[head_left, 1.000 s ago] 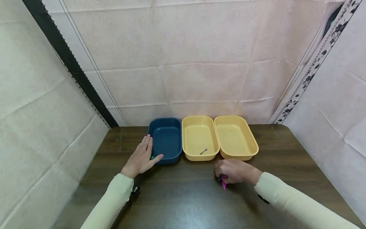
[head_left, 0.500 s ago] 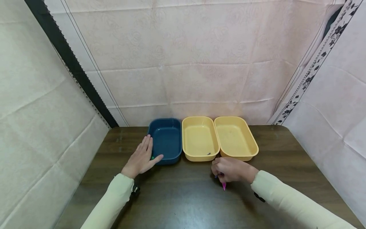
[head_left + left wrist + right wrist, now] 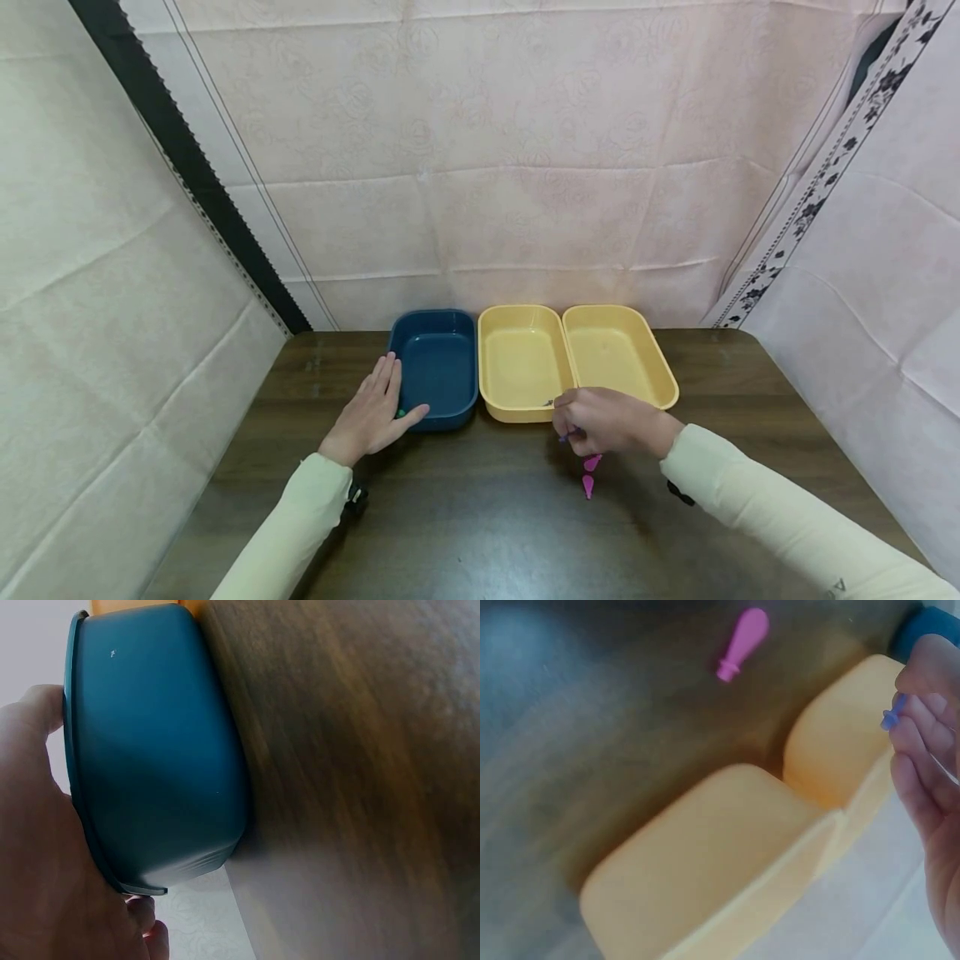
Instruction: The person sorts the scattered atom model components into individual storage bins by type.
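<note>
Dark wooden table (image 3: 480, 525), pink cloth backdrop (image 3: 480, 167) behind

A dark wooden table (image 3: 487, 533) stands against pale pink cloth hangings (image 3: 487, 167) with faint rose patterns. A black floral-print border (image 3: 825, 175) runs down the right side, and a dark strip (image 3: 187, 167) runs down the left.

The head camera looks down from above at the whole tabletop (image 3: 480, 517) and three tubs. The left wrist camera sits very close to the blue tub (image 3: 157, 750). The right wrist camera looks close at the two yellow tubs (image 3: 705, 855). The head view shares these tubs (image 3: 438, 367).
</note>
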Available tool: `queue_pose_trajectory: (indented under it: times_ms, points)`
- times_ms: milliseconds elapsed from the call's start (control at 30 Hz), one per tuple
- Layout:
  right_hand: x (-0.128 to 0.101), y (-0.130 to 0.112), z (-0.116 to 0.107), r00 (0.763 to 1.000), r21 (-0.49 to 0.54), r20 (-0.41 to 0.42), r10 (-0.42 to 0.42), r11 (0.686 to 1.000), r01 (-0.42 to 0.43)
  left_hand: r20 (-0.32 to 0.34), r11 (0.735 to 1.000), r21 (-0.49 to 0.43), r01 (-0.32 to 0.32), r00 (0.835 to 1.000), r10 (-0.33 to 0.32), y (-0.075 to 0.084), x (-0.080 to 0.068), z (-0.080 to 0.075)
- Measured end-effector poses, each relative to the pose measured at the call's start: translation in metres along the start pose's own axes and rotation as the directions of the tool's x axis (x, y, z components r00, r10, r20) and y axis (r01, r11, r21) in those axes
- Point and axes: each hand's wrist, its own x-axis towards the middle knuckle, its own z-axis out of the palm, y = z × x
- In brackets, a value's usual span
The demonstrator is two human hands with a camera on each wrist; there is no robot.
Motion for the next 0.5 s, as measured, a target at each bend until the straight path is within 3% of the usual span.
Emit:
queue_pose_trajectory:
  times_ms: [500]
  points:
    - [0.019, 0.013, -0.044, 0.999, -0.05, -0.046, -0.013, 0.999, 0.011, 0.003, 1.0, 0.01, 0.003, 1.0, -0.003, 0.0, 0.0, -0.001]
